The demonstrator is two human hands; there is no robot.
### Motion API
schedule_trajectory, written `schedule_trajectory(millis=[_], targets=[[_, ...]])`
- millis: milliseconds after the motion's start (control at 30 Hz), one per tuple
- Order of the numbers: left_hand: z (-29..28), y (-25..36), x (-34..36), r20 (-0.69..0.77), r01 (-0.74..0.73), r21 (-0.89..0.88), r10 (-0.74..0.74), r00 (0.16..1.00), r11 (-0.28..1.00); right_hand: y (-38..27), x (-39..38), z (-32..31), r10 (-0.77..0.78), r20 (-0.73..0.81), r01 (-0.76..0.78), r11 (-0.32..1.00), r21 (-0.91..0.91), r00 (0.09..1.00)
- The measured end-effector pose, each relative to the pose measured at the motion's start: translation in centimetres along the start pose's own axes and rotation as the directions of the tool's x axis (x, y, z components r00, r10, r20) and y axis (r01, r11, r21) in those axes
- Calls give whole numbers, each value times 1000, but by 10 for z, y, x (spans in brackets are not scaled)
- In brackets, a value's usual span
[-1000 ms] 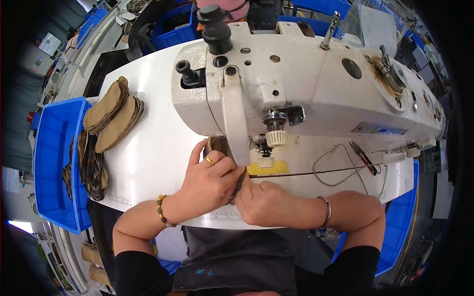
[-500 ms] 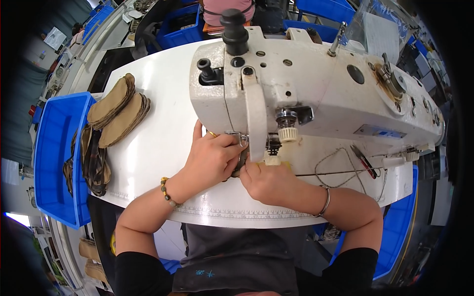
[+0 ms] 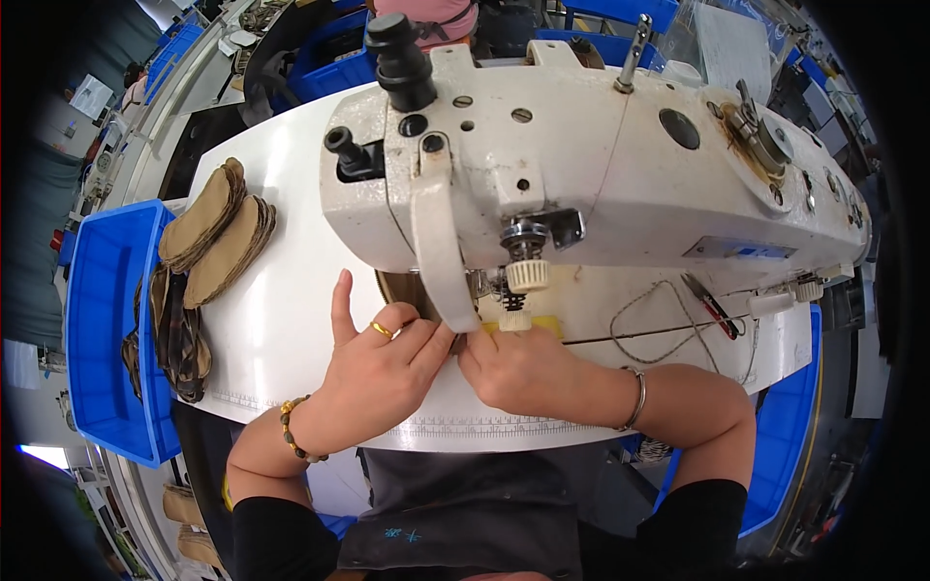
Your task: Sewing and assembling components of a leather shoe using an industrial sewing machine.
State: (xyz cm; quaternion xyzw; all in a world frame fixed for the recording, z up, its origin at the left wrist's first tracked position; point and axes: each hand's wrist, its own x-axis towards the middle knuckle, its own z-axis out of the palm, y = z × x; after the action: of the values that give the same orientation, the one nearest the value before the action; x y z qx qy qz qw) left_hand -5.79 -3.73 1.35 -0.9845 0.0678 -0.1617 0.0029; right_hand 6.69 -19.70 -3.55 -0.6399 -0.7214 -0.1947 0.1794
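Note:
A white sewing machine [image 3: 620, 165] stands before me, and its curved lever [image 3: 438, 242] partly covers my work. Under its head lies a brown fabric piece [image 3: 399, 290], mostly hidden by the machine and my fingers. My left hand [image 3: 383, 363], with a gold ring, pinches the near edge of this piece; its little finger sticks up. My right hand [image 3: 518, 368] is closed at the same edge, just right of the left fingertips. The fingertips of both hands nearly meet below the lever's lower end, where little of the cloth shows.
Brown sole-shaped fabric stacks [image 3: 218, 232] lie on the white table [image 3: 291, 320] at left. Camouflage pieces [image 3: 179, 329] hang over the rim of a blue bin [image 3: 107, 290]. Red-and-black thread snips [image 3: 712, 305] and a loose cord [image 3: 620, 315] lie at right. A person in pink [image 3: 431, 15] sits beyond.
My left hand has moved left and nearer to me, its little finger now raised. More of the brown fabric piece shows left of the lever. The whole view has shifted slightly.

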Motion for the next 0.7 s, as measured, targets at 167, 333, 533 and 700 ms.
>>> schedule_trajectory(millis=[167, 333, 533, 700], targets=[[3, 0, -4, 20, -11, 4, 11, 1000, 1000, -6, -4, 2, -45, 6, 45, 997, -56, 999], [7, 5, -1, -100, 60, -20, -62, 993, 998, -9, -6, 2, -48, -10, 48, 999, -24, 999], [13, 2, 4, -123, 37, -140, -54, 991, 990, -9, -3, -1, -29, 5, 30, 999, -39, 1000], [21, -7, 0, -25, 109, -391, -129, 991, 914, -8, -3, -9, -20, 142, 29, 997, -67, 990]])
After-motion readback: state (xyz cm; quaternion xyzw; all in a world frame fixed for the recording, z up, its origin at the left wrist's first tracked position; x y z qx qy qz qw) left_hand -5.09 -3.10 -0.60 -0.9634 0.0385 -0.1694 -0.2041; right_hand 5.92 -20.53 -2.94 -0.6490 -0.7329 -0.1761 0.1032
